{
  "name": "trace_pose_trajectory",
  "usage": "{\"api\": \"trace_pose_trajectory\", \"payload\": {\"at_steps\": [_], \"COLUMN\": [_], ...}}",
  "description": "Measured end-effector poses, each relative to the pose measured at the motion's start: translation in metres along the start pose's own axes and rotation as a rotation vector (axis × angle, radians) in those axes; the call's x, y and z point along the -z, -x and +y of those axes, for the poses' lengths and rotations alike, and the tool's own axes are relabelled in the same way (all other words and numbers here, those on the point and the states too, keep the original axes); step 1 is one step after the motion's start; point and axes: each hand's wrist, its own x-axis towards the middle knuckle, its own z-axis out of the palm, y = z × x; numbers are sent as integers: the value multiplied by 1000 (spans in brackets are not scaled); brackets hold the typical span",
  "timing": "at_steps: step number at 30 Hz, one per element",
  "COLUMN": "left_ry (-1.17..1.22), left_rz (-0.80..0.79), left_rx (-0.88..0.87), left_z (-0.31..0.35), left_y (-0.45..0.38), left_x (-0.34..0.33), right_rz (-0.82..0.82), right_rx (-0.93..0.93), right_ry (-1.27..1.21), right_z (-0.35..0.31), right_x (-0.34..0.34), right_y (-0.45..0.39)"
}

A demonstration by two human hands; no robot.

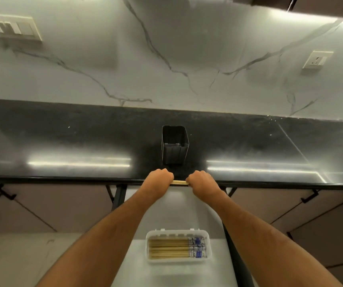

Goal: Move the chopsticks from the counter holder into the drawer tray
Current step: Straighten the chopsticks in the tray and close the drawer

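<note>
A black square holder [174, 145] stands on the dark counter [83, 141] near its front edge; nothing shows inside it. Just in front of it, both my fists grip a bundle of pale wooden chopsticks [179, 182] held level, only a short middle stretch showing between them. My left hand [158, 179] closes on the left end, my right hand [200, 181] on the right end. Below, in the open drawer [172, 208], a clear plastic tray [178, 246] holds several chopsticks laid side by side, blue-patterned ends to the right.
Behind the counter rises a marble-look wall with a switch plate [11, 27] at left and a socket [317, 60] at right. Brown cabinet fronts with black handles [309, 196] flank the open drawer on both sides.
</note>
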Motion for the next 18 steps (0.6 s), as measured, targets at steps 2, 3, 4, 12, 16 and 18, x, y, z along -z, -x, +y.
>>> {"api": "trace_pose_trajectory", "payload": {"at_steps": [2, 3, 4, 12, 16, 18], "left_ry": [47, 66, 64, 32, 41, 73], "left_rz": [67, 93, 95, 82, -92, -97], "left_rx": [-1, -6, -5, -28, 14, 27], "left_z": [4, 5, 7, 15, 31, 32], "left_y": [18, 26, 36, 61, 80, 97], "left_x": [-28, -44, -56, -107, -188, -200], "right_rz": [10, 16, 13, -43, -215, -266], "right_rx": [6, 15, 20, 69, 89, 86], "right_ry": [-10, -26, -40, -94, -109, -96], "right_z": [-4, -6, -9, -24, -33, -38], "right_x": [-27, -42, -54, -101, -178, -183], "right_y": [14, 20, 27, 50, 70, 84]}}
